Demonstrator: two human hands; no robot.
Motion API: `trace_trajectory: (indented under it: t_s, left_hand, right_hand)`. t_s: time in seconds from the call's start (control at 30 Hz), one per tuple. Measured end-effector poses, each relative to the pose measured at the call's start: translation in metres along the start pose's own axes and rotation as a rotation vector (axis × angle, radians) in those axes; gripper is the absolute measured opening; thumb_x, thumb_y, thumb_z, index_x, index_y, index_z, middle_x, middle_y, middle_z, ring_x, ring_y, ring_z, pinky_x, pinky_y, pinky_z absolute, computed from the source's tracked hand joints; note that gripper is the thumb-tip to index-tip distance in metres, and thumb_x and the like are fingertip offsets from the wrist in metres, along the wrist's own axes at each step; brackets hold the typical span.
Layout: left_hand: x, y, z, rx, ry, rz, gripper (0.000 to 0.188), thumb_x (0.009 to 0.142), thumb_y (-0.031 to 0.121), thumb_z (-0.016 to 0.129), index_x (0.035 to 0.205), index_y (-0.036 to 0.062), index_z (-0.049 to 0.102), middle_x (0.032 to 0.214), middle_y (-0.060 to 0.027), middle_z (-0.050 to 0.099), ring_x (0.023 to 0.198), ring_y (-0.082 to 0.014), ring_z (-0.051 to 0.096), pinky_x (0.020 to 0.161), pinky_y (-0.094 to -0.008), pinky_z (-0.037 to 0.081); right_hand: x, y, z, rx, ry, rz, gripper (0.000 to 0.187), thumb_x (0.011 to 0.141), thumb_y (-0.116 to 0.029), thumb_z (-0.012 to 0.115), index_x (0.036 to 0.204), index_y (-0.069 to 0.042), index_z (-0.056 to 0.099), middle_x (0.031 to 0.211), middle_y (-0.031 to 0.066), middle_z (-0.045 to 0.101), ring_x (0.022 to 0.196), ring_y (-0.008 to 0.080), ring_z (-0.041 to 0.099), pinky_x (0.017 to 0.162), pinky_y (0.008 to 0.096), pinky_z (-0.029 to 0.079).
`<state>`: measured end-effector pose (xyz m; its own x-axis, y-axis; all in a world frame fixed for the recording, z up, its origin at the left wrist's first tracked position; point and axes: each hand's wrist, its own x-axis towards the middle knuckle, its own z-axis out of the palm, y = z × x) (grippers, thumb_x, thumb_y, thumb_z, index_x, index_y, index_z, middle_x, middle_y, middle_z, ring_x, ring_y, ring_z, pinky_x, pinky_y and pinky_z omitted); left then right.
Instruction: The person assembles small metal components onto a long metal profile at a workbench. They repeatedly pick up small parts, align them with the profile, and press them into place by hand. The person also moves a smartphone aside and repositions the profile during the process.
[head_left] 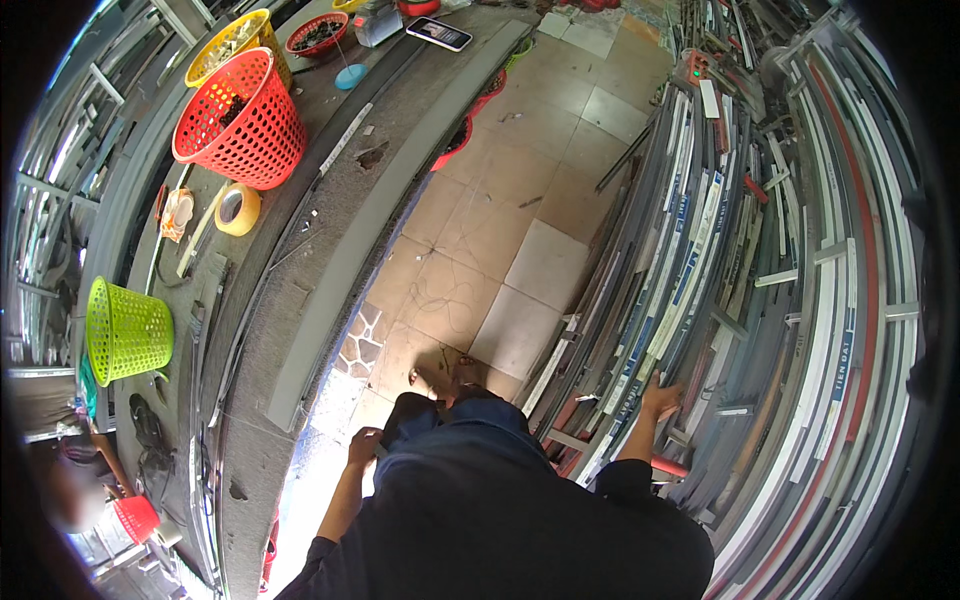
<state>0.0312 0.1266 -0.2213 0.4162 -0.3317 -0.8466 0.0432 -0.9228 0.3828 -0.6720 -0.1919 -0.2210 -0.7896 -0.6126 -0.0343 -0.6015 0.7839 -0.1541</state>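
Observation:
My right hand (660, 399) is at the rack of long metal profiles (690, 270) on my right. Its thumb and fingers are apart, and it seems to touch the strips without gripping one. My left hand (364, 446) is beside my left thigh, close to the long workbench (265, 350). Its fingers are curled in, and whatever they may hold is too small to make out. Many of the profiles are white or grey, some with blue printed film, and they lie lengthwise in layers.
A red basket (250, 130), a yellow basket (228, 45), a tape roll (238, 210), a green basket (130, 332) and a phone (438, 34) are on the bench. Tiled floor (480, 210) runs between bench and rack. A person (80, 490) is at the lower left.

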Motion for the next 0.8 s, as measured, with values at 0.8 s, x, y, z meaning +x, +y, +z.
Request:
trace_trajectory:
  t_s: [0.8]
  left_hand:
    - [0.075,0.103,0.078,-0.631,0.204,-0.114,0.034,0.114,0.034,0.076,0.140,0.0126,0.071,0.113,-0.0086,0.083,0.093,-0.0224,0.079,0.067,-0.0400,0.060]
  right_hand:
    - [-0.078,-0.763,-0.065,0.895,-0.004,-1.569,0.049,0.107,-0.031,0.081,0.148,-0.006,0.070,0.139,0.0235,0.070,0.134,0.0464,0.065,0.115,0.0625,0.053]
